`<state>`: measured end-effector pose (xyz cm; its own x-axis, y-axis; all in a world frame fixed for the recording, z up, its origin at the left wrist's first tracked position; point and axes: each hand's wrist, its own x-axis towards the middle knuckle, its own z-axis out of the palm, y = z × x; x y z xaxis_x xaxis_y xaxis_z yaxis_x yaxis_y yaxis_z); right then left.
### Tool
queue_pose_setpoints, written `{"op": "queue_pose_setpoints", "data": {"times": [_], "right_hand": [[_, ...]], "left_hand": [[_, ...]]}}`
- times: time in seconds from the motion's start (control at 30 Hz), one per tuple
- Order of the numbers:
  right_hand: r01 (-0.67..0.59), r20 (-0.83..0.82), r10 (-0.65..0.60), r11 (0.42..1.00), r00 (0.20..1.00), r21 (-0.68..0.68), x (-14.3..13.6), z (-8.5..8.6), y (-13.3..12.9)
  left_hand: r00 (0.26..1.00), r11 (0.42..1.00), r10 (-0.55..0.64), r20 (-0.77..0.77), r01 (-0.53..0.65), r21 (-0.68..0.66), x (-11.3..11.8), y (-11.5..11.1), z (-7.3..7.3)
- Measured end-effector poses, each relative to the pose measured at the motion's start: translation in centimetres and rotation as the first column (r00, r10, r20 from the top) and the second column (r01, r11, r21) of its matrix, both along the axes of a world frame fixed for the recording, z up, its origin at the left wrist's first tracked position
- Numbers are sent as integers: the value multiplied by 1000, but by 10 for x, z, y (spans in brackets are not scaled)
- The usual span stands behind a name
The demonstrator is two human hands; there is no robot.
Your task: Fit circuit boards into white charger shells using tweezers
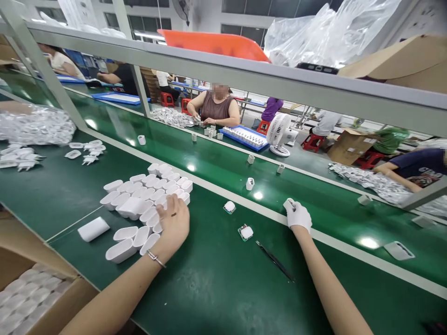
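Note:
My bare left hand (174, 225), with a bracelet at the wrist, reaches over the right side of a group of white oval cups (122, 249); its fingertips touch or hide some of them, and its grip is unclear. Gloved in white, my right hand (299, 216) pinches a small white housing (289, 203) at the near edge of the green belt. Between the hands lie two small circuit boards with white tops, one nearer (246, 232) and one farther (229, 206). Black tweezers (275, 261) rest to their right. One white cup (93, 229) lies on its side at the left.
White housings (250, 184) stand spaced along the belt (209, 163). White plug parts (91, 151) and a plastic bag (38, 124) lie at the left. A box of cups (84, 298) stands lower left. A metal shelf beam (223, 65) crosses above. Across sits a person (220, 107) near a fan (279, 132).

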<state>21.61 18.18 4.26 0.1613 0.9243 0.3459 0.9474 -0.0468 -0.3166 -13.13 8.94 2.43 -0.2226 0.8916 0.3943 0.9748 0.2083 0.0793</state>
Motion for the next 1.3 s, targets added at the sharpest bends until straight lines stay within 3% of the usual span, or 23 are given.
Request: {"op": "queue_pose_setpoints", "data": {"times": [0.13, 0.27, 0.33, 0.4, 0.5, 0.67, 0.8, 0.87, 0.97, 1.03, 1.13, 1.2, 1.3], "right_hand": [[-141, 71, 137, 988, 988, 60, -35, -7, -33], [-353, 157, 354, 935, 922, -36, -82, -31, -70], [-398, 181, 404, 915, 897, -68, -93, -40, -83], [-423, 168, 427, 904, 889, -63, -96, -45, -95], [-456, 141, 457, 889, 878, -39, -93, -49, -122], [-476, 40, 481, 874, 876, -97, -90, -64, -172], [-402, 16, 404, 913, 915, -73, -93, -76, -178], [-420, -7, 420, 904, 907, -83, -92, -79, -172], [-462, -144, 454, 886, 879, -31, -87, -79, -163], [-446, -307, 433, 894, 848, 28, -83, -78, -159], [-370, -648, 301, 929, 700, 31, -77, -75, -157], [-319, -836, 178, 948, 519, 3, -75, -75, -156], [-255, -958, 87, 967, 272, 15, -74, -76, -152]], "left_hand": [[991, 995, 55, -121, -64, -78, -13, 5, -2], [985, 989, 66, -160, -86, -118, -6, 6, 11], [996, 993, -1, -87, -9, -116, 6, 3, 17], [987, 971, -156, 47, 162, -176, 23, -3, 20], [908, 868, -311, 280, 391, -305, 51, -17, 13], [830, 833, -360, 426, 492, -255, 77, -38, -5], [743, 766, -293, 601, 559, -318, 65, -41, -4], [696, 732, -279, 662, 600, -322, 57, -38, -3], [626, 681, -347, 698, 680, -272, 53, -33, -5], [556, 608, -403, 727, 757, -241, 56, -30, -9], [447, 521, -475, 758, 837, -167, 59, -26, -18], [432, 556, -515, 740, 826, -95, 58, -25, -22], [494, 641, -523, 694, 765, -62, 50, -26, -20]]}}
